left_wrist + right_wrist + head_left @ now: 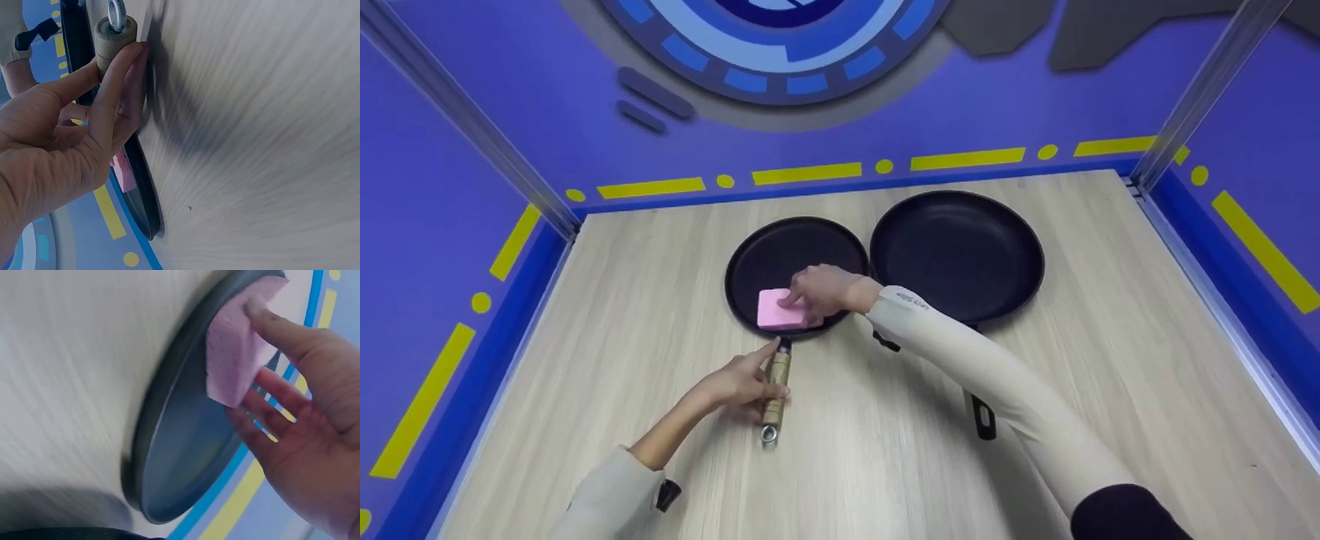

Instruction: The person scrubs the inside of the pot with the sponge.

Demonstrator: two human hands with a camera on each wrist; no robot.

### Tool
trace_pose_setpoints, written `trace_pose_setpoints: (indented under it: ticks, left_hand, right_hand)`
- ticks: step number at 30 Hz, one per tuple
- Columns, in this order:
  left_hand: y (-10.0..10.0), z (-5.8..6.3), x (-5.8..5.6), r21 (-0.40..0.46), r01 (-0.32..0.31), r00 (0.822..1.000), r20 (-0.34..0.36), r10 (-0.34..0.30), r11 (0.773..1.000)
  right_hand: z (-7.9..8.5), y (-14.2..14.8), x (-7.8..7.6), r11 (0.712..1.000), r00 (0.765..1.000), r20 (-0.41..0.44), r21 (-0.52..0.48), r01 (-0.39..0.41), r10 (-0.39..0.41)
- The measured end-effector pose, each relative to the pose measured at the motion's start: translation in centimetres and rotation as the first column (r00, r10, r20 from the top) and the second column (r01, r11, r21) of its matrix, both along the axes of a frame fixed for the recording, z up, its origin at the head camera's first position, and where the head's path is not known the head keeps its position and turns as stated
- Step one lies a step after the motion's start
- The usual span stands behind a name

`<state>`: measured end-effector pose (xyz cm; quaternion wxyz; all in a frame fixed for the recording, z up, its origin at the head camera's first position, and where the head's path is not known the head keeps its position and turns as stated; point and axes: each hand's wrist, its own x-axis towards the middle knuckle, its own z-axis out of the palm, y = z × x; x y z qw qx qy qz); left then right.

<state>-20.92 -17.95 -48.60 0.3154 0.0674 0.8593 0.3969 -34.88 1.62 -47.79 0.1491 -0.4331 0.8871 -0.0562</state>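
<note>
My right hand point(823, 291) grips a pink sponge point(778, 310) over the near part of a small, shallow black frying pan point(780, 247). In the right wrist view the thumb lies on one face of the sponge point(228, 354), with fingers on the opposite side, and it sits against the pan's inside point(185, 450). My left hand point(739, 386) holds the pan's wood-look handle point(777, 386), thumb and fingers on either side of it. A metal hanging ring point(117, 14) shows at the handle's end in the left wrist view.
A larger black frying pan point(956, 255) stands close on the right, its black handle point(982, 416) partly behind my right forearm. Both pans are on a pale wood-grain table point(660, 270). Blue panels point(840, 142) with yellow marks enclose the back and sides.
</note>
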Motion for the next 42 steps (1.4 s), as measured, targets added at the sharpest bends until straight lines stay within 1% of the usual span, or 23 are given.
trace_pose_setpoints:
  ticks: [2,4,7,9,12,16,20,24,26,29,32,34,36,38,40,42]
  left_hand:
    - [0.0,0.1,0.0,-0.001,0.001,1.000,0.000,-0.001,1.000]
    - [0.0,0.2,0.0,-0.014,0.003,1.000,-0.016,-0.003,1.000]
    - [0.0,0.3,0.1,-0.022,0.004,1.000,-0.022,-0.005,1.000]
    - [0.0,0.2,0.1,-0.019,0.004,1.000,-0.024,-0.005,1.000]
    - [0.2,0.2,0.1,-0.011,-0.002,1.000,-0.006,0.002,1.000]
    - [0.1,0.1,0.0,-0.022,-0.013,1.000,0.005,0.013,1.000]
    - [0.1,0.1,0.0,-0.001,-0.022,1.000,0.011,0.022,1.000]
    - [0.0,0.1,0.1,0.010,-0.024,1.000,0.006,0.024,1.000]
    - [0.0,0.1,0.1,0.005,-0.021,1.000,0.002,0.021,1.000]
    - [-0.1,0.1,0.2,0.006,-0.007,1.000,-0.002,0.007,1.000]
    - [-0.1,0.1,0.2,0.014,-0.008,1.000,-0.005,0.008,1.000]
    - [-0.1,0.1,0.2,0.014,-0.013,1.000,-0.009,0.013,1.000]
    - [0.0,0.1,0.1,0.014,-0.024,1.000,-0.010,0.024,1.000]
    - [0.0,0.0,0.1,0.005,-0.028,1.000,-0.014,0.028,1.000]
    - [0.0,-0.1,0.1,0.000,-0.032,0.999,-0.009,0.032,0.999]
    - [-0.1,-0.1,0.0,-0.013,-0.036,0.999,0.004,0.036,0.999]
  right_hand:
    - [0.2,-0.1,0.5,1.000,1.000,-0.025,0.019,-0.004,0.005]
    - [0.4,-0.2,0.8,1.000,0.999,-0.052,0.031,-0.002,0.004]
    - [0.3,-0.2,1.1,0.999,0.997,-0.083,0.033,-0.006,0.009]
    - [0.1,-0.1,1.2,1.000,0.995,-0.096,0.023,-0.019,0.021]
    - [0.0,0.3,1.4,1.000,0.993,-0.112,-0.007,-0.027,0.026]
    - [-0.1,0.5,1.1,0.999,0.991,-0.122,-0.020,-0.049,0.047]
    - [0.0,0.1,0.5,0.998,0.994,-0.091,-0.014,-0.060,0.059]
    - [-0.1,-0.7,-0.5,0.999,0.997,-0.067,-0.027,-0.026,0.024]
    - [-0.3,-1.2,-1.1,1.000,0.997,-0.074,-0.026,-0.003,0.001]
    - [-1.0,-2.0,-2.0,0.999,0.993,-0.111,-0.026,0.032,-0.035]
    - [-1.7,-2.7,-3.1,0.994,0.981,-0.157,-0.035,0.108,-0.112]
    - [-2.2,-3.1,-3.7,0.983,0.967,-0.177,-0.041,0.177,-0.182]
    - [-2.5,-3.3,-4.3,0.966,0.945,-0.197,-0.049,0.255,-0.260]
    - [-2.9,-3.4,-4.9,0.943,0.917,-0.218,-0.053,0.330,-0.333]
    - [-3.2,-3.4,-5.3,0.920,0.891,-0.232,-0.054,0.388,-0.389]
    - [-3.4,-3.4,-5.7,0.905,0.875,-0.239,-0.052,0.422,-0.421]
